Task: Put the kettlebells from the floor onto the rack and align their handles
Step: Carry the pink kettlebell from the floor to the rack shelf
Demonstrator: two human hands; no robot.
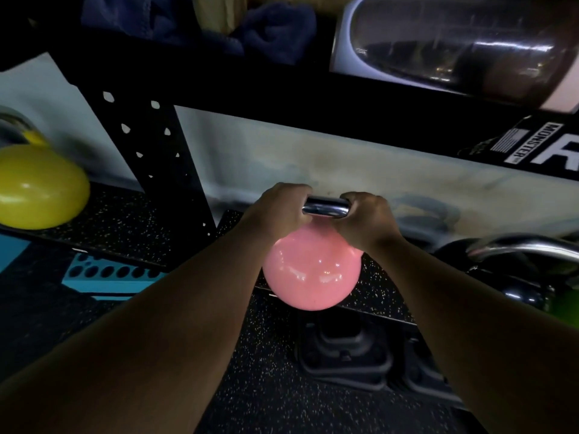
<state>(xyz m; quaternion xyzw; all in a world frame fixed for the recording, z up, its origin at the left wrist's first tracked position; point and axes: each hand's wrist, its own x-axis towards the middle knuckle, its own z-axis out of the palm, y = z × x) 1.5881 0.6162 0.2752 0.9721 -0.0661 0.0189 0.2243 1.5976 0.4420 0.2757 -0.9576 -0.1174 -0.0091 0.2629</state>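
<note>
A pink kettlebell [310, 274] with a chrome handle [326, 207] is at the front edge of the rack's low speckled shelf [382, 277]; whether it rests there or hangs just above I cannot tell. My left hand [279, 208] grips the handle's left end and my right hand [366, 220] grips its right end. A yellow kettlebell [37, 186] sits on the shelf section at far left. At the right, on the same shelf as the pink one, sits a black kettlebell [517, 292] with a chrome handle.
A black perforated upright [156, 158] stands between the yellow and pink kettlebells. The upper shelf beam [313, 98] runs overhead, with a large pale kettlebell [454, 42] on it. A black rack foot [347, 352] and a blue perforated part [109, 274] lie on the speckled floor.
</note>
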